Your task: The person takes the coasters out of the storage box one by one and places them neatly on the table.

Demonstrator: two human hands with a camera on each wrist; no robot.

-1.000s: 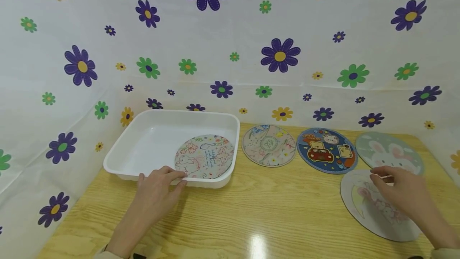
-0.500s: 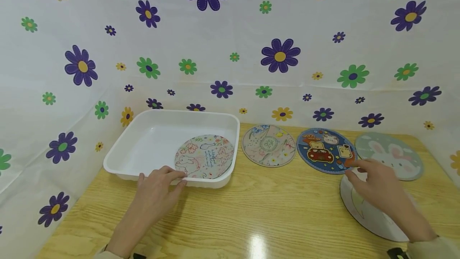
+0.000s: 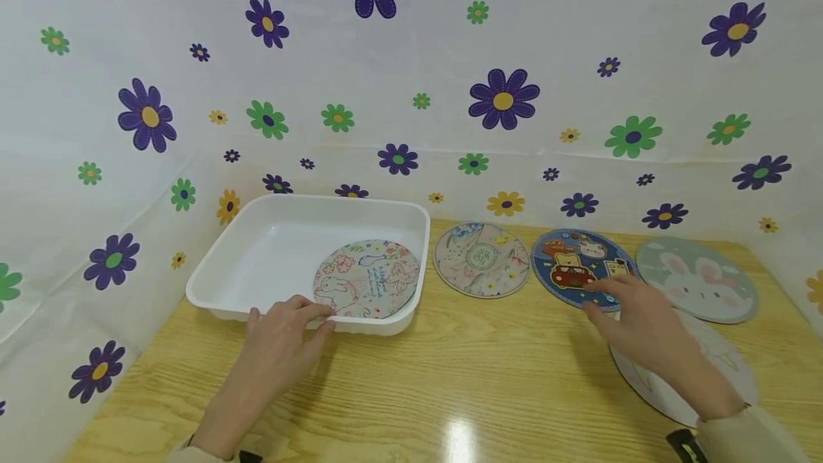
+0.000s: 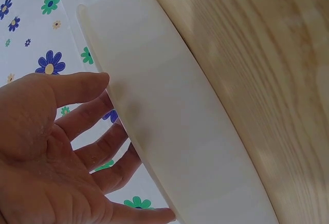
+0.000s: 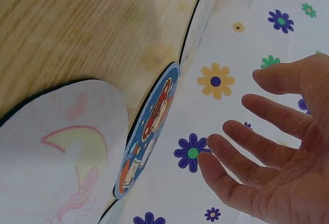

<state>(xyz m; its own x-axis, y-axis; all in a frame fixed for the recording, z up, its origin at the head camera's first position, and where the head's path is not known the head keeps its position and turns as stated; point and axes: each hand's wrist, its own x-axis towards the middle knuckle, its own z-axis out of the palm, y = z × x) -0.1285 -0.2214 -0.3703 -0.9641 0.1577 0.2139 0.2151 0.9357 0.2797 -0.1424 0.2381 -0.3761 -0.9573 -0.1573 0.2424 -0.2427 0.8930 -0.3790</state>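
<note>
My left hand (image 3: 276, 345) holds the near rim of a white plastic tray (image 3: 321, 200). In the left wrist view the thumb lies against the outside of the wall, with fingers bent over to the inner side. A round mouse pad with a pink line-drawn bunny (image 3: 366, 281) lies in the tray's right part. Above the near edge of a blue round mouse pad with a red car (image 3: 559, 256) hovers my right hand (image 3: 649, 327). Its fingers are spread and loosely bent, holding nothing, as the right wrist view shows. My forearm partly covers a pale moon-print mouse pad (image 5: 77, 147).
Between tray and blue pad lies a pink floral round pad (image 3: 482, 263). A green bunny-face pad (image 3: 707, 281) lies at the far right. The wooden table (image 3: 463, 363) backs onto a white flower-print cloth (image 3: 424, 56).
My right hand has moved left from over the moon-print pad to the near edge of the blue mouse pad, its fingers spreading. The left hand stays on the tray rim.
</note>
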